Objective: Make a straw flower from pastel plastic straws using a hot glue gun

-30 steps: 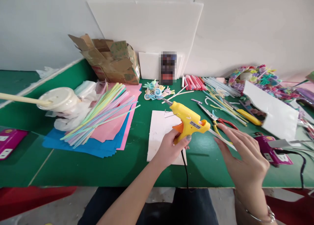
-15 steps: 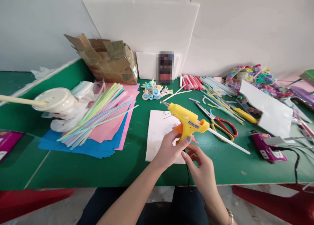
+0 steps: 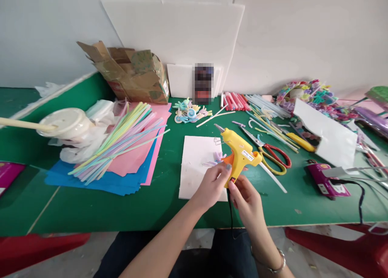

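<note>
A yellow glue gun point(image 3: 239, 148) is held between both hands over the white board point(image 3: 194, 168), its nozzle pointing up and left. My left hand point(image 3: 212, 185) is closed round its handle near the orange trigger. My right hand point(image 3: 247, 195) grips the handle's bottom end, thumb beside a red switch. From the back of the gun sticks a white glue stick point(image 3: 274, 175), and a black cord point(image 3: 231, 213) hangs below. Pastel purple pipe-cleaner pieces point(image 3: 216, 158) show on the board, partly hidden by the gun.
To the left, pastel pipe cleaners point(image 3: 121, 140) lie on pink and blue sheets point(image 3: 100, 183), beside a white-lidded tub point(image 3: 65, 120). Scissors point(image 3: 273, 154), a purple power strip point(image 3: 327, 181) and a white panel point(image 3: 336, 144) are at right. A cardboard box point(image 3: 136, 77) stands behind.
The glue gun has shifted right and tilted more upright, uncovering the purple pieces on the board. My right thumb has moved up beside the handle's red switch.
</note>
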Tool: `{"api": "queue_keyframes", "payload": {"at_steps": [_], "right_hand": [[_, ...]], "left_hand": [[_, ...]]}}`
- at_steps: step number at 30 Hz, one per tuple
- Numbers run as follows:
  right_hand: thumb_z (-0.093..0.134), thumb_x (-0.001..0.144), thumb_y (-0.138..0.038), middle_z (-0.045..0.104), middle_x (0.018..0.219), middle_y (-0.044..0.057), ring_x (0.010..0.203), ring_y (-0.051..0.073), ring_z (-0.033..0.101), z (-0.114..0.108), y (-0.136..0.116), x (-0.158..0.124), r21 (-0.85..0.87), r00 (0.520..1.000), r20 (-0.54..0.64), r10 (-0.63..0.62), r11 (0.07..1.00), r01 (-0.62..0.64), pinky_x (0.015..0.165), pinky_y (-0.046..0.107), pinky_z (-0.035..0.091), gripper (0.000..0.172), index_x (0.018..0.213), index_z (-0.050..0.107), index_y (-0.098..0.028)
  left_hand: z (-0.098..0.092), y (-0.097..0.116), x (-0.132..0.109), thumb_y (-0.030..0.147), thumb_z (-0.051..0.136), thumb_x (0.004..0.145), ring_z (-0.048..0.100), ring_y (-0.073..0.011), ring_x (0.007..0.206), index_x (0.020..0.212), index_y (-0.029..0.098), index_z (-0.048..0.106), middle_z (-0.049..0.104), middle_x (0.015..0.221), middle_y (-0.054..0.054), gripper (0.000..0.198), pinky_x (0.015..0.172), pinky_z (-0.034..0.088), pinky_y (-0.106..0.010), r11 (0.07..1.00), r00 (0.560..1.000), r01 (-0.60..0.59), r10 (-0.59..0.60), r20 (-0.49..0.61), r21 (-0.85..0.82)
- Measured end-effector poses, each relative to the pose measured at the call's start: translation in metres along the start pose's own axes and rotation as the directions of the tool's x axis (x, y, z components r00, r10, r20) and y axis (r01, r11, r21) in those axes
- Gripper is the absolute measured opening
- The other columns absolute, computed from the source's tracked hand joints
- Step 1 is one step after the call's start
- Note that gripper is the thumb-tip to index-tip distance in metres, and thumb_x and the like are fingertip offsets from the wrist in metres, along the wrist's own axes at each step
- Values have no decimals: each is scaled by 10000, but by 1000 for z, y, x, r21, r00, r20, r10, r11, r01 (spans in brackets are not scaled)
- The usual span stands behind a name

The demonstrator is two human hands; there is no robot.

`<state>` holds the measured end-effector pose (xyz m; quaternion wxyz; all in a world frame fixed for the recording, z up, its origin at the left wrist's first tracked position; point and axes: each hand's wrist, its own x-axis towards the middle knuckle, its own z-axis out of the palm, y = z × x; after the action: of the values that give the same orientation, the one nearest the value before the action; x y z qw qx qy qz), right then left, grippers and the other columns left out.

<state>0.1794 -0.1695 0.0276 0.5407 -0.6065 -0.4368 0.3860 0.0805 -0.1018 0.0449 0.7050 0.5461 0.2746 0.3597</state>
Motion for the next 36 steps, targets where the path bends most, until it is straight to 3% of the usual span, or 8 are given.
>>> {"api": "queue_keyframes", "payload": {"at_steps": [6, 10, 14, 19, 26, 31, 36], "right_hand": [[609, 802, -431, 615, 665, 11, 497, 109, 510, -10, 7, 4, -71, 995, -99, 18, 997, -25, 387, 217, 374, 274, 905, 606, -177], [625, 778, -462, 629, 668, 10, 448, 97, 481, -29, 15, 12, -210, 973, -232, -23, 977, -27, 371, 219, 366, 319, 909, 594, -172], [593, 786, -509, 615, 619, -2, 403, 97, 470, -52, 20, 26, -401, 958, -261, -121, 916, 6, 373, 229, 387, 356, 901, 597, -172], [529, 769, -634, 679, 704, 63, 495, 140, 566, -81, 30, 56, -682, 930, -214, -300, 727, 77, 476, 274, 471, 473, 844, 611, -174], [435, 692, -791, 677, 669, 98, 493, 191, 609, -115, 33, 84, -723, 980, -79, -184, 687, 70, 427, 315, 475, 659, 812, 594, -163], [454, 691, -782, 661, 642, 80, 459, 183, 596, -123, 34, 92, -709, 986, -14, -168, 697, 109, 410, 328, 489, 643, 832, 579, -167], [488, 712, -736, 657, 645, 73, 537, 212, 629, -132, 36, 108, -673, 997, -6, -74, 738, 50, 394, 323, 486, 582, 867, 565, -180]], "left_hand": [[-7, -7, 7, 521, 464, 883, 622, -204, 913, 1001, 174, 649, 681, 987, -85, 411, 783, 482, -303, 997, 959, -23, 42, -280, 70], [-14, -8, 11, 493, 473, 888, 633, -194, 879, 945, 175, 650, 686, 940, -90, 369, 775, 484, -309, 997, 916, -52, 69, -394, 53], [-14, -7, 11, 473, 484, 886, 635, -185, 829, 930, 177, 646, 679, 895, -83, 340, 764, 491, -317, 997, 919, -41, 65, -388, 70], [-12, -5, 9, 460, 498, 876, 629, -175, 806, 908, 179, 640, 675, 875, -75, 316, 761, 495, -314, 996, 921, -16, 46, -388, 82], [-14, -3, 10, 437, 490, 882, 626, -162, 775, 900, 180, 637, 677, 867, -66, 296, 742, 500, -306, 997, 918, -2, 32, -395, 77], [-14, -4, 10, 431, 485, 885, 624, -164, 789, 902, 177, 627, 680, 893, -73, 291, 753, 496, -309, 997, 922, 3, 27, -385, 78], [-14, -3, 10, 410, 471, 895, 622, -166, 801, 909, 173, 621, 681, 910, -80, 281, 758, 497, -310, 997, 925, 12, 20, -380, 82]]}}
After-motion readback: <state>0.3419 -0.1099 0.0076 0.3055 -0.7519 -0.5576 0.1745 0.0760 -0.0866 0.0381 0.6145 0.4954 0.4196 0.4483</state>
